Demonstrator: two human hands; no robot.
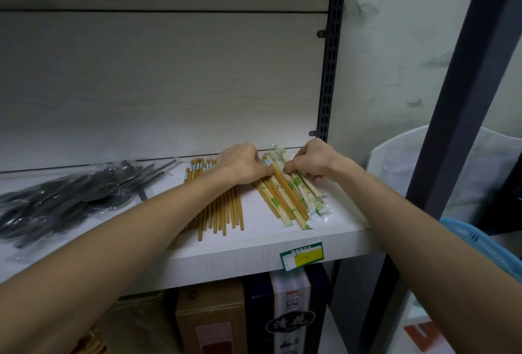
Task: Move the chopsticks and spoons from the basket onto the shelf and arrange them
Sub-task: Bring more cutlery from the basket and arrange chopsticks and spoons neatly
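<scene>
On the white shelf (254, 252) lies a row of bare wooden chopsticks (226, 212), and to its right a fan of plastic-wrapped chopsticks (291, 198). My left hand (243, 164) rests across the far ends of both groups, its fingers curled onto the wrapped ones. My right hand (313, 162) pinches the wrapped chopsticks from the right side. A heap of metal spoons in clear wrappers (70, 198) lies at the shelf's left. The blue basket (480, 243) shows only its rim at the right, behind my right forearm.
A dark slotted upright (327, 76) bounds the shelf on the right. A green and yellow price tag (300, 256) hangs on the shelf's front edge. Boxes (291, 314) stand on the level below. A white bag (395, 167) sits beyond the upright.
</scene>
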